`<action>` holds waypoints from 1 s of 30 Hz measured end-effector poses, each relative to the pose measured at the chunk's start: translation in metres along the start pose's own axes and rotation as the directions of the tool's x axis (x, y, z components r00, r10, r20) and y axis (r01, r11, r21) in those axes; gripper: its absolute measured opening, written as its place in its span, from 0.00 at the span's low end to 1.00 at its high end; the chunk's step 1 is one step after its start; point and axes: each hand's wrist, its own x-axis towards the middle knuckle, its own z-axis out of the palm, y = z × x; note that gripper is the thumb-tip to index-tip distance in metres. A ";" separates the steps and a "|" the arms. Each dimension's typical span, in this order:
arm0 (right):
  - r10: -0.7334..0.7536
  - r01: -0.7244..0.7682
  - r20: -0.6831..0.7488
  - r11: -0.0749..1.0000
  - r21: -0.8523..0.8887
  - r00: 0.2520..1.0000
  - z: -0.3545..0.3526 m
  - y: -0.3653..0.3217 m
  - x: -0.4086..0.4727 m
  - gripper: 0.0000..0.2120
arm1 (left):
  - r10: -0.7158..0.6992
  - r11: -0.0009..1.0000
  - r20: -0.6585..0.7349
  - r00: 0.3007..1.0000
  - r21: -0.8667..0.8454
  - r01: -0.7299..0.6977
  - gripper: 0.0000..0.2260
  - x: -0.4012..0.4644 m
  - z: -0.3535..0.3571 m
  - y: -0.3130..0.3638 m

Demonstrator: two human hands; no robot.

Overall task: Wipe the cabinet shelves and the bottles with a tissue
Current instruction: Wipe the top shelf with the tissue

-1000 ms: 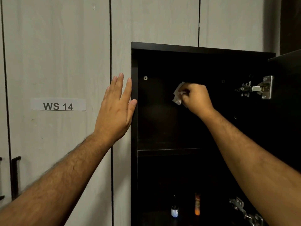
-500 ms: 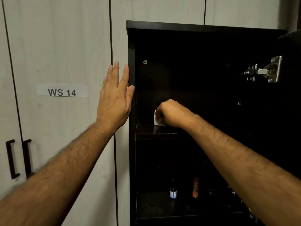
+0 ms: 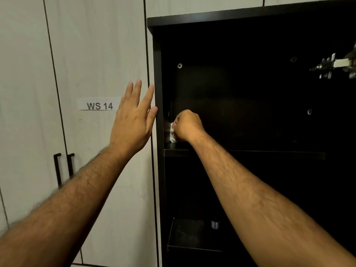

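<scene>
The tissue (image 3: 172, 134) was gripped in the clenched right hand (image 3: 187, 125) and pressed into the upper shelf (image 3: 176, 148) corner below it. The left hand (image 3: 133, 120) was held flat and released against the cabinet (image 3: 157, 74) edge. Shelf wiping was judged underway; next, a sweep rightward was called for, the bottle (image 3: 215, 224) far below being left untouched.

The tissue (image 3: 172, 134), gripped in the right hand (image 3: 187, 125), is now brought down from the back wall of the cabinet (image 3: 240, 16) onto the upper shelf (image 3: 176, 150) and carried leftward into its corner, close against the left side panel.
</scene>
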 end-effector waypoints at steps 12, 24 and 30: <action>-0.192 0.028 0.456 0.939 0.343 0.869 -0.044 -0.004 -0.033 0.11 | -0.039 0.995 0.063 0.997 0.095 0.032 0.24 -0.004 -0.012 0.013; -0.005 -0.003 0.032 0.973 0.229 0.999 -0.014 -0.010 -0.020 0.16 | -0.022 0.990 0.055 0.998 0.143 0.014 0.25 0.001 -0.034 0.014; 0.088 0.050 -0.200 0.801 0.597 0.976 -0.027 -0.025 -0.003 0.10 | -0.030 0.988 0.076 0.997 0.155 0.018 0.25 0.002 -0.036 0.012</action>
